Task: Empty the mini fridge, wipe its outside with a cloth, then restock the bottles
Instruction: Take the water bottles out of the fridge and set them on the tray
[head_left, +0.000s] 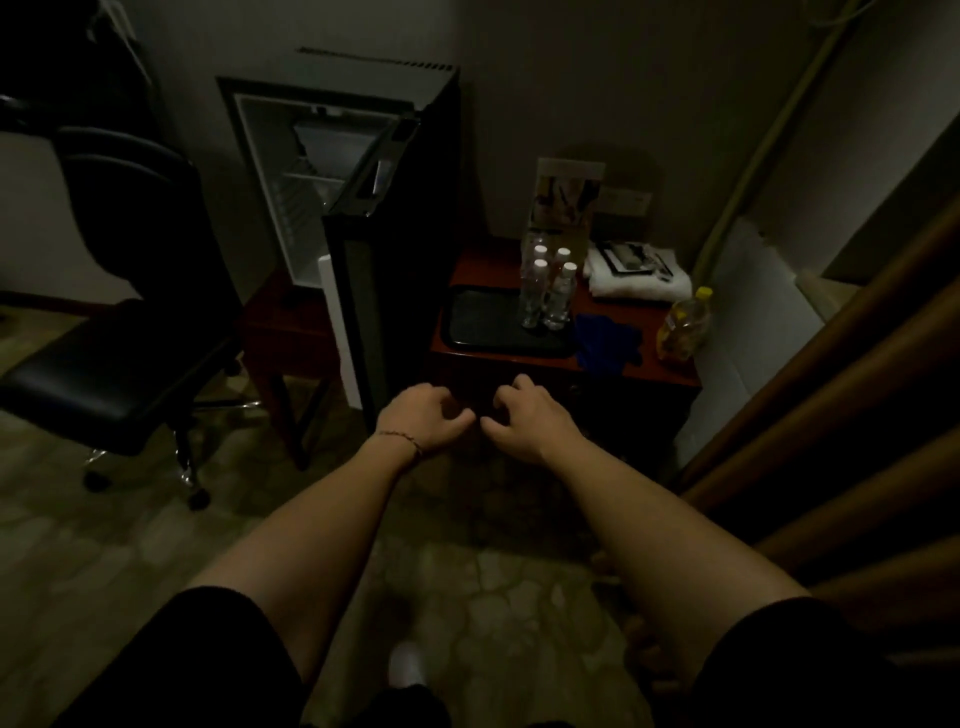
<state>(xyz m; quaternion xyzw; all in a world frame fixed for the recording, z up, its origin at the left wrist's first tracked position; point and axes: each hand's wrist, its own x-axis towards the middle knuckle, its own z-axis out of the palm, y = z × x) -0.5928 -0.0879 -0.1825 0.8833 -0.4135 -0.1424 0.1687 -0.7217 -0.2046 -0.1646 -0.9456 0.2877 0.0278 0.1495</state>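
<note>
At your ten o'clock the mini fridge (332, 176) stands open, its shelves apparently bare. Your left hand (421, 418) and right hand (530, 418) hover side by side at centre, fingers loosely curled, holding nothing. At one o'clock the bottles (548, 288) cluster upright on the tray's (483, 327) right end: light, slick plastic, probably; grasp them mid-body. Just right lies the blue cloth (608, 340), soft; pinch a fold.
</note>
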